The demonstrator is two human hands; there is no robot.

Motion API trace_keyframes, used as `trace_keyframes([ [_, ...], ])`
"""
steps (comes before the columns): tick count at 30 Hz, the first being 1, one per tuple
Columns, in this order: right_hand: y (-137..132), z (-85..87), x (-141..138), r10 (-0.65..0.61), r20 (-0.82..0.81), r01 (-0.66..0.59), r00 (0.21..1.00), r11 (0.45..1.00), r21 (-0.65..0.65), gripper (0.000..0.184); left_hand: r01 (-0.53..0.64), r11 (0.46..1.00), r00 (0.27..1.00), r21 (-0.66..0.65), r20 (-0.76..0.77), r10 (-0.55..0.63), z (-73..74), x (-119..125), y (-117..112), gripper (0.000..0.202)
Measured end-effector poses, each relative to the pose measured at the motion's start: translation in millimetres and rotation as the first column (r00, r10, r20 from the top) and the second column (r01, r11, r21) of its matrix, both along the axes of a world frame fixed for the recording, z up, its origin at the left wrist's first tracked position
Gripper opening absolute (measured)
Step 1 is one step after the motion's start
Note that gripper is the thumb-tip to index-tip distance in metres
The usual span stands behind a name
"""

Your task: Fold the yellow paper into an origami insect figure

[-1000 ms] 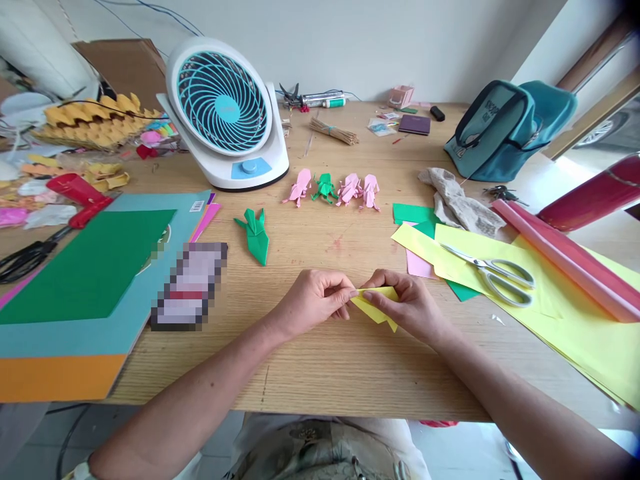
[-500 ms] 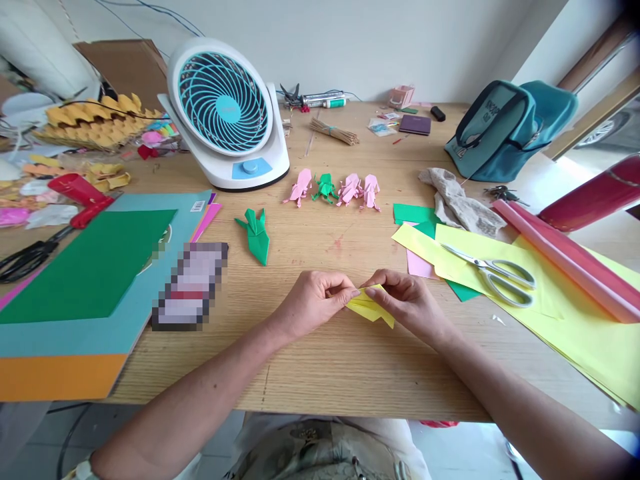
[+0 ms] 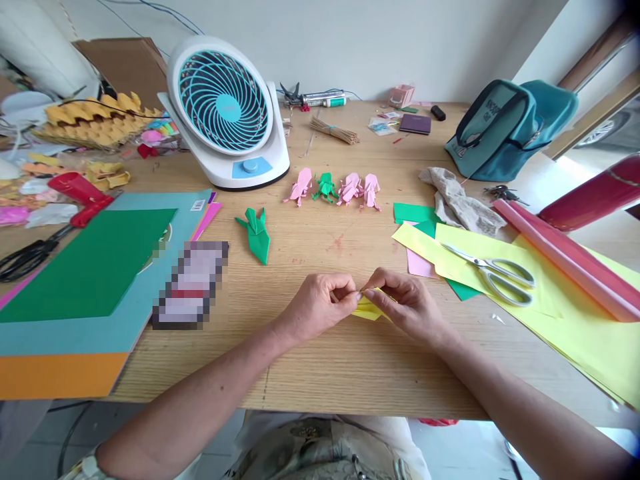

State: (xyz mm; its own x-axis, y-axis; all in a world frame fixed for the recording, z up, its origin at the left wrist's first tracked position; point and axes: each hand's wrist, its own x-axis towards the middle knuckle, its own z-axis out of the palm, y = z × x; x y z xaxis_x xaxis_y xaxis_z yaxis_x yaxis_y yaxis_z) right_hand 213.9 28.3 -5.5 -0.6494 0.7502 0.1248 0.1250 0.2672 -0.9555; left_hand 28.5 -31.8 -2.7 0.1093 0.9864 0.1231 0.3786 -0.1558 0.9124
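Yellow paper (image 3: 369,311) pinched between two bare hands

In the head view, the small folded yellow paper is low in the middle, above the front part of the wood-grained surface (image 3: 345,373). The fingers of the left hand (image 3: 320,300) are curled in, thumb and forefinger pinching the paper's left end; those of the right hand (image 3: 407,303) grasp its right side, thumb in front. The fingertips of both hands are close together at its upper edge. Below them shows a thin, angular, creased flap; the rest is hidden by the fingers.

Beyond the hands, three spiky pink paper figures (image 3: 301,185) and a green figure (image 3: 325,187) of the same leggy kind stand in a row. To their left lies a larger green folded piece (image 3: 257,243), flat-bodied with pointed prongs, near a phone (image 3: 193,283).

At the left, a smooth green sheet (image 3: 95,267) lies over a teal-and-orange pad (image 3: 60,373). Behind, a glossy white plastic fan (image 3: 280,150) has a round grille of curved turquoise ribs.

At the right, metal scissors (image 3: 506,280) with looped handles rest on flat yellow sheets (image 3: 575,340), beside a rolled pink-red sheet (image 3: 575,267). Further back are a crumpled greyish cloth (image 3: 463,203) and a soft teal bag (image 3: 505,137).
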Motion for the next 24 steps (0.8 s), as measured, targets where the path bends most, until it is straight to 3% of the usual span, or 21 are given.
trace_keyframes([
  [8, 10.3, 1.3, 6.1, -0.072, -0.118, 0.035, 0.99, 0.955, -0.295, 0.03, -0.021, 0.997, 0.996, -0.074, 0.085, 0.028, 4.2, -4.0, 1.8, 0.025],
  [14, 16.0, 4.9, 9.1, -0.124, -0.065, 0.1, 0.99, 0.95, -0.295, 0.037, 0.008, 0.983, 0.981, -0.184, 0.191, 0.028, 5.8, -7.0, 2.1, 0.026],
  [20, 16.3, 12.3, 7.7, -0.147, -0.01, 0.14, 0.989, 0.959, -0.246, 0.041, 0.093, 0.931, 0.96, -0.353, 0.279, 0.01, 7.4, -10.4, 4.3, 0.033],
  [24, 16.5, 14.9, 7.1, -0.154, -0.001, 0.15, 0.988, 0.958, -0.243, 0.043, 0.116, 0.916, 0.945, -0.385, 0.326, 0.018, 11.0, -13.4, 5.0, 0.039],
])
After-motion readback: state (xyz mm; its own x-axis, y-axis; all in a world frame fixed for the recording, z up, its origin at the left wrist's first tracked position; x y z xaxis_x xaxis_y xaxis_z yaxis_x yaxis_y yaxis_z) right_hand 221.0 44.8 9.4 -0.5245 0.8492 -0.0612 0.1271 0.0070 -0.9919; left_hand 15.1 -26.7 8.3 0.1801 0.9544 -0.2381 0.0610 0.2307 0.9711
